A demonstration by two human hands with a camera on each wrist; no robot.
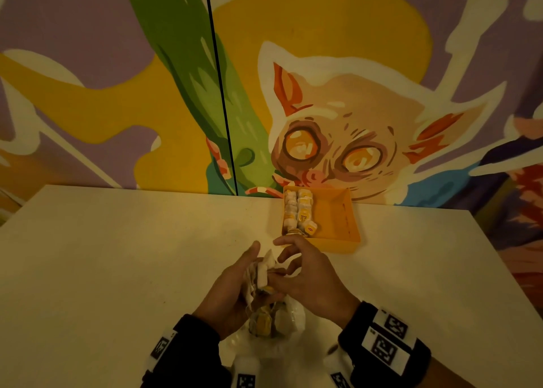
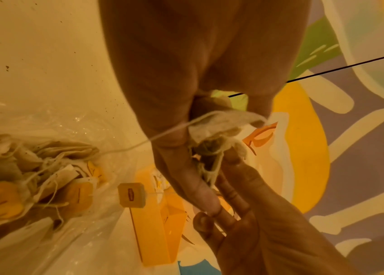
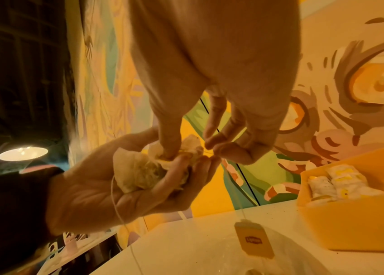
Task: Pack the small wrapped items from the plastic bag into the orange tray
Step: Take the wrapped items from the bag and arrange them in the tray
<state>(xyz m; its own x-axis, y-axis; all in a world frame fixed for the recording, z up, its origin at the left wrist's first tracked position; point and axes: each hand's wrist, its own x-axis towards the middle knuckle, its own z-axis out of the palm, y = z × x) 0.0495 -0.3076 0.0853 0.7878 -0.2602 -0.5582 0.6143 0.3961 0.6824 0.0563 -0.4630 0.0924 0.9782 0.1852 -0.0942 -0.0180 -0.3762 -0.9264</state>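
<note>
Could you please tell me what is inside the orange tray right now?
The tray holds two rows of tea bags along its left side; the right side shows bare floor. Anything beneath those bags is hidden.

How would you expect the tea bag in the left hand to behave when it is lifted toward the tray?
The tea bag looks soft and crumpled in the left hand, so probably floppy and light. Its string hangs loose with a tag dangling, so it may swing or snag.

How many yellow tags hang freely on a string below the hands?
1. The yellow tag dangles under the right hand, above the plastic bag, beside the orange tray. Others may be hidden among the tea bags in the left hand.
</note>
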